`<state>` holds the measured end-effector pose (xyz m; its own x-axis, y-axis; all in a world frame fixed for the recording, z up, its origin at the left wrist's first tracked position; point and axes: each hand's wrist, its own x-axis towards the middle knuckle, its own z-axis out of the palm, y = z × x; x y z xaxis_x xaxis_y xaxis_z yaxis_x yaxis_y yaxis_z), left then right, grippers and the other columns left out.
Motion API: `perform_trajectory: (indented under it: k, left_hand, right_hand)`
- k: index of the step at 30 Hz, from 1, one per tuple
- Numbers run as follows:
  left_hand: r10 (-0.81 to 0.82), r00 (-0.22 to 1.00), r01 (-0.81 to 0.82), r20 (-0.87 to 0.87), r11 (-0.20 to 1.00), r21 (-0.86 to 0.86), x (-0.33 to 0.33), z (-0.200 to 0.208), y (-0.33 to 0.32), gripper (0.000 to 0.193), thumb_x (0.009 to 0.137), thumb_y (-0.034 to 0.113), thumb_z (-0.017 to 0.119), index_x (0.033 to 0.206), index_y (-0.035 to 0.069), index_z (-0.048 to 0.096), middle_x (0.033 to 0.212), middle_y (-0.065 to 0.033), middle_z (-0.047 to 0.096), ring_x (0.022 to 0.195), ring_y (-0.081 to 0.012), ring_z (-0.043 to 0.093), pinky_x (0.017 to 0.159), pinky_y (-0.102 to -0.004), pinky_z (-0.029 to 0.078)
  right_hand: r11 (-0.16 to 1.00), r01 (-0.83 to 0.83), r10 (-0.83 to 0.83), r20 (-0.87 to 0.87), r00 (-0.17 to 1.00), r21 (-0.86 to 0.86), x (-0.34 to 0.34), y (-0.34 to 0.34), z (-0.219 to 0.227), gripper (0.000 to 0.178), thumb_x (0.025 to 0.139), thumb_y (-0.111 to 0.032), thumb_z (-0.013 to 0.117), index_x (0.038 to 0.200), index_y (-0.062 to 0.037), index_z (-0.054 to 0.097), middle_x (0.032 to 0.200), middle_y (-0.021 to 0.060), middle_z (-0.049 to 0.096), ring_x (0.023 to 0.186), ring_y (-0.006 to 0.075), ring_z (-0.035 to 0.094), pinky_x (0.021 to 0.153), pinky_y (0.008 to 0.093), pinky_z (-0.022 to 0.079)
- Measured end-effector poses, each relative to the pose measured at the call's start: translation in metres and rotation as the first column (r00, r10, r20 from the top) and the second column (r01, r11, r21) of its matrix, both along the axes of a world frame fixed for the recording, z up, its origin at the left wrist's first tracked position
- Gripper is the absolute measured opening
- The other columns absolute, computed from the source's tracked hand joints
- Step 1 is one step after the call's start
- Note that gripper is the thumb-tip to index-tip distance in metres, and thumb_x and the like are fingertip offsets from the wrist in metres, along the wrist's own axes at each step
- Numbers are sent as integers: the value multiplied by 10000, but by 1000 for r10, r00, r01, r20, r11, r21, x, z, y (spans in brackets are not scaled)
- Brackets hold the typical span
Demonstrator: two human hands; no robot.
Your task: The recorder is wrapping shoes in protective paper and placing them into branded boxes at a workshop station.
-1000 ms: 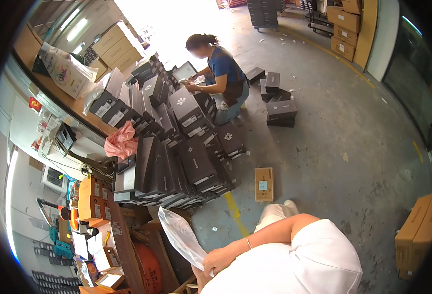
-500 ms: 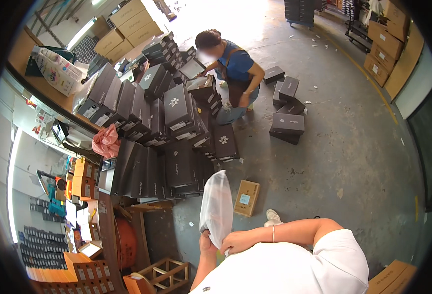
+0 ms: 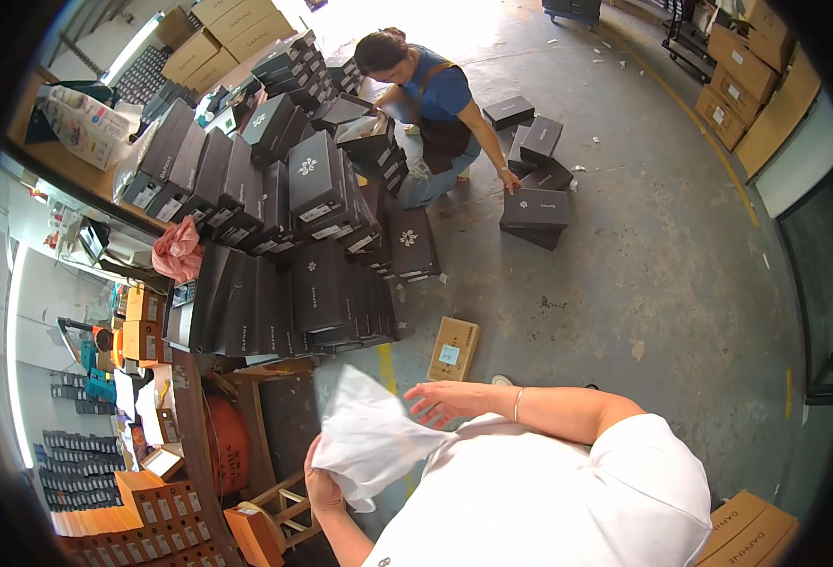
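Betw both hands, white plastic bag (image 3: 369, 437) is billowing, narrow part trailing twd white shirt (image 3: 549, 482); L hand (image 3: 323, 478) is gripping its left edge, R hand (image 3: 443, 403) is hovering spread & loose just beside it, can't tell if fingertips are touching. Just beyond R hand, small brown carton (image 3: 461, 342) w/ pale label (image 3: 450, 354) is lying on floor (image 3: 568, 331); fwd-left of both hands, dark boxes (image 3: 320, 288) are standing stacked; farther fwd, co-worker (image 3: 445, 99) is reaching to another dark box (image 3: 539, 210)
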<state>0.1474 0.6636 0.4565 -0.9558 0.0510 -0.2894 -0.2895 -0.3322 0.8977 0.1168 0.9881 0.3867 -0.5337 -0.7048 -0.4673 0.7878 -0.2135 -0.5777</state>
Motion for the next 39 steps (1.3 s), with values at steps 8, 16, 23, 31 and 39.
perform_trajectory:
  k: [8,16,23,31,39]
  left_hand:
    - [-127,990,110,-65,969,-220,-33,-2,23,308,908,61,577,1206,-15,576,1064,-83,642,981,-162,602,899,-299,472]
    - [133,991,-130,-11,982,140,-16,-7,61,499,988,250,399,1446,112,259,1337,-133,418,1176,-245,487,972,-381,429]
    - [106,994,-107,-21,991,-85,-4,-15,38,571,966,326,534,1406,49,300,1337,-128,426,1197,-239,467,998,-367,397]
    - [102,994,-99,26,992,-76,12,-28,15,582,941,343,590,1356,-2,371,1308,-111,485,1186,-199,483,1006,-347,394]
    - [342,938,-347,62,924,157,1,-2,40,485,904,270,630,1291,35,455,1228,-85,541,1138,-217,530,976,-376,427]
  right_hand:
    - [897,-349,437,-421,795,272,-7,-20,69,1088,736,-641,682,1433,69,241,1449,242,316,1381,311,278,1126,378,253]
    - [984,-18,75,-319,945,177,14,-49,47,806,807,-440,711,1368,30,373,1335,144,453,1245,216,407,1060,311,310]
    - [837,56,321,-572,755,544,7,-86,51,658,808,-370,663,1250,80,473,1263,225,482,1206,298,451,1033,349,348]
    - [725,298,407,-736,542,621,17,-116,48,601,790,-311,644,1214,84,486,1261,247,462,1181,370,431,1006,426,360]
    - [780,445,247,-871,425,439,22,-126,38,578,753,-252,686,1191,79,506,1218,249,460,1160,386,437,990,443,368]
